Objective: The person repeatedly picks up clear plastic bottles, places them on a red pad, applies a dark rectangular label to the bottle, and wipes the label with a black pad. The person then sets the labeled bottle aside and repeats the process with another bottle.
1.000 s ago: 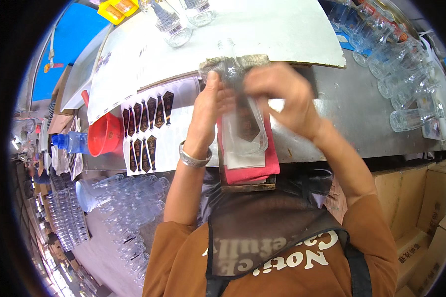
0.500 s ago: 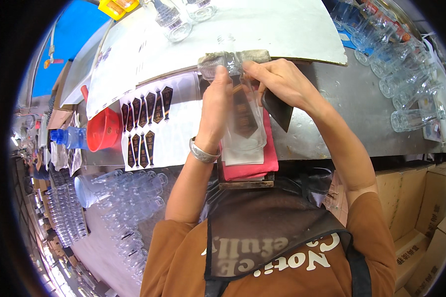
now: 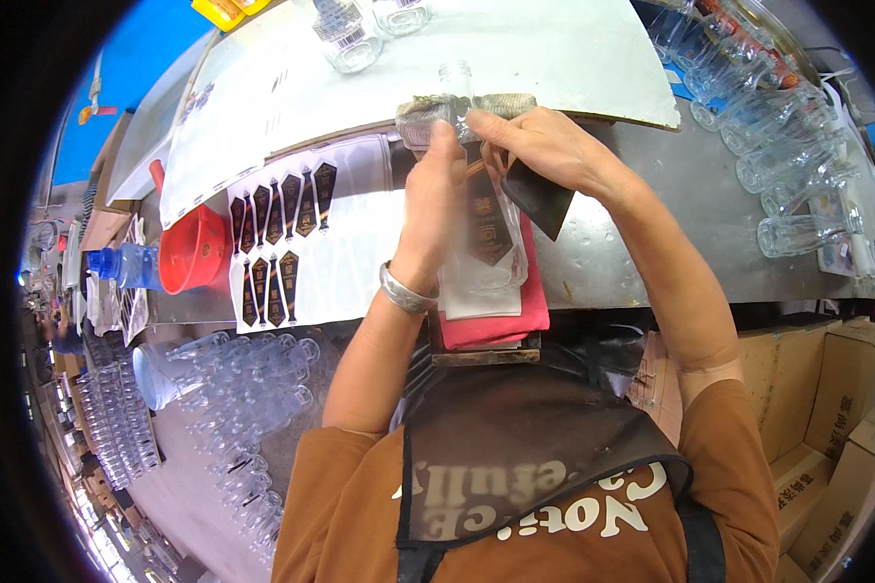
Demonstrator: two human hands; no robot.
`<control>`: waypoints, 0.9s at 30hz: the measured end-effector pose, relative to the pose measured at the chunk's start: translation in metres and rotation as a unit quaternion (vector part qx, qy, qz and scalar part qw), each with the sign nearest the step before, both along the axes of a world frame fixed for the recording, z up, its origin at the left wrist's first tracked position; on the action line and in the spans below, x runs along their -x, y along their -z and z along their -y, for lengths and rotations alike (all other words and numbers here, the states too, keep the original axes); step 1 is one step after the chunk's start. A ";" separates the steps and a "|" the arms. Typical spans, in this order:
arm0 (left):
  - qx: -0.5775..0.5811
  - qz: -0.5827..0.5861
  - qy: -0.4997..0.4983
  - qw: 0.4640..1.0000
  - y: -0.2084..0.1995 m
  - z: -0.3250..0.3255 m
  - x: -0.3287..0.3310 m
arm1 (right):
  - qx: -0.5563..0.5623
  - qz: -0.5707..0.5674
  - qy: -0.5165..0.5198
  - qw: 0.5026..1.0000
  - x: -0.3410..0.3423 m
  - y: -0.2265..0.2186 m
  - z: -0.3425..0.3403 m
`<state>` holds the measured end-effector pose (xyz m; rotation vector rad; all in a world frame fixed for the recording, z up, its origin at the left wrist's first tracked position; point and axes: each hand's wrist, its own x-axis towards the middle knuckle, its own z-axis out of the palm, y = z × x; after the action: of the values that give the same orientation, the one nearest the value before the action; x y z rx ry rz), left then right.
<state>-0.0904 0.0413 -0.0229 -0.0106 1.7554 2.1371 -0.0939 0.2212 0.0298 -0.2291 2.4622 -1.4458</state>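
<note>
Now, nearest the body, one wooden stand (image 3: 486, 359) bears one pink cloth (image 3: 501, 328) and one white pad (image 3: 467, 306), and along them lies one clear bottle (image 3: 501, 277), its neck pointing away. The change is here: a second ago the right hand (image 3: 544, 146) was a blur over the bottle's middle; it now rests sharper at the shoulder, one dark flat piece (image 3: 540, 199) jutting below it, while the left hand (image 3: 433, 199) has come in closer along the left side. I judge that the work sits at the bottle's upper end, with its one dark label (image 3: 484, 219) left in plain view. The right fingers curl around the dark piece; the left ones are too blurred to tell whether spread or pressed together. Two cloth rolls (image 3: 423, 121) flank the neck. To the left on the metal counter (image 3: 617, 243), one white sheet (image 3: 345, 262) carries, as far as I can count, eleven tie-shaped labels, seven above four, as before; past it are one red tub (image 3: 194, 248) and one bluish bottle (image 3: 138, 267). More glass bottles (image 3: 797, 236) crowd the right, too overlapped to count. Farther off, two finished-looking bottles (image 3: 355, 49) stand or lie on one white board (image 3: 535, 53).
</note>
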 end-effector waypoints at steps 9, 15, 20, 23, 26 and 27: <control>0.076 -0.099 -0.001 0.992 -0.017 -0.010 -0.007 | 0.037 0.000 0.015 0.999 -0.013 0.008 0.001; 0.042 -0.004 0.009 0.999 0.002 0.003 0.003 | 0.106 0.008 0.063 0.992 -0.018 0.016 -0.007; 0.023 0.021 -0.026 0.999 -0.024 0.019 -0.027 | 0.291 -0.079 0.174 0.938 -0.042 -0.006 -0.010; 0.058 -0.037 -0.039 0.997 -0.027 0.022 -0.041 | 0.130 -0.234 0.150 0.952 -0.030 -0.002 -0.007; 0.064 -0.119 -0.041 0.990 -0.023 0.031 -0.057 | 0.001 -0.368 0.148 0.918 -0.020 0.000 -0.005; 0.063 -0.150 -0.040 0.986 -0.019 0.036 -0.063 | -0.001 -0.388 0.151 0.909 -0.020 -0.003 -0.006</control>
<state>-0.0274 0.0056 -0.0040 0.2219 2.0892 2.1716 -0.0743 0.2274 0.0325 -0.5301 3.2459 -1.7164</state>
